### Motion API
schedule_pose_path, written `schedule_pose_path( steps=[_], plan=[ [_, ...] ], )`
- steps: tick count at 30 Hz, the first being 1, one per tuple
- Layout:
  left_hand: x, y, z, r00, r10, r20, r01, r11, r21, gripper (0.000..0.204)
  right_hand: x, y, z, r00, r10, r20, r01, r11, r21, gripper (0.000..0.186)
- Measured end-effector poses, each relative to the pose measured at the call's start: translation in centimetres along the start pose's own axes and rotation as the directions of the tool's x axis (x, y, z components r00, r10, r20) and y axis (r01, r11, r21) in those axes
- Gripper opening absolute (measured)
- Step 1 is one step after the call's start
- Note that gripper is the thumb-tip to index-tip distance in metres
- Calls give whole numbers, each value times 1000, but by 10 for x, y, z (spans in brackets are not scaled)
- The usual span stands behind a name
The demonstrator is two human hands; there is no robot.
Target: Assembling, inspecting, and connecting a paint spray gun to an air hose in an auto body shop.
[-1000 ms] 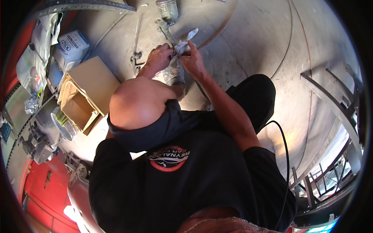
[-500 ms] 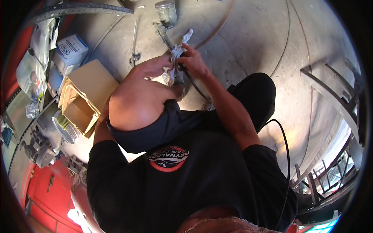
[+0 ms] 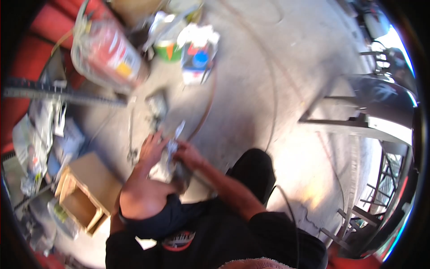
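Observation:
My right hand [image 3: 188,154] is closed on a crumpled white cloth or paper [image 3: 171,147], one end of which sticks up past the fingers. My left hand [image 3: 152,148] is close beside it, to the left, its fingers smeared by motion; I cannot tell whether they grip anything. Just beyond the left hand is what looks like a spray gun with a translucent cup [image 3: 156,105], also blurred. My bare left knee [image 3: 143,197] is below the left hand, and my dark-clothed right knee [image 3: 255,168] is to the right.
An open cardboard box [image 3: 96,181] is at left, near a metal rail [image 3: 67,95]. Farther off stand a red plastic-wrapped container [image 3: 107,51], a green-sided tub [image 3: 168,51] and a blue-capped container [image 3: 199,67]. Hoses [image 3: 274,103] cross the floor; a metal stand [image 3: 333,120] is at right.
The view has shifted forward and blurred, bringing the farther containers into sight. My left hand has moved forward, closer to the spray gun. My right hand keeps its hold on the white cloth or paper.

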State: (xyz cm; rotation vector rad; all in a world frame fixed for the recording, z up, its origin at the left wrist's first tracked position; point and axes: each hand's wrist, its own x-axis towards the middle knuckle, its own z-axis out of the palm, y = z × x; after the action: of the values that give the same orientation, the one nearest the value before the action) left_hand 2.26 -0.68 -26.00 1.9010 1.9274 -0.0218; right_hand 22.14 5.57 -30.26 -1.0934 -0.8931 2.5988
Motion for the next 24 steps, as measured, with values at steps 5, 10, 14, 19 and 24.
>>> schedule_pose_path(
  steps=[5, 10, 14, 19, 24],
  plan=[
    [28, 22, -28, 988, 134, 71, -141, 984, 107, 33, 0, -31, -10, 975, -211, -73, 114, 750, -651, 54],
    [32, -7, 16, 999, 6, 50, 3, 981, -194, 25, -4, -50, 35, 771, -532, 352, 357, -97, -929, 34],
    [45, 13, 15, 988, 135, 77, -133, 991, -26, 29, -30, -14, 34, 831, -23, 555, 555, -10, -832, 32],
    [36, 9, 2, 992, 87, 90, -85, 996, -22, 29, -25, -24, 22, 666, 537, 517, 658, -96, -747, 25],
    [37, 13, 3, 994, 46, 101, -41, 998, -42, 27, -14, -73, -10, 954, -123, 274, 296, 228, -928, 18]
  ],
)
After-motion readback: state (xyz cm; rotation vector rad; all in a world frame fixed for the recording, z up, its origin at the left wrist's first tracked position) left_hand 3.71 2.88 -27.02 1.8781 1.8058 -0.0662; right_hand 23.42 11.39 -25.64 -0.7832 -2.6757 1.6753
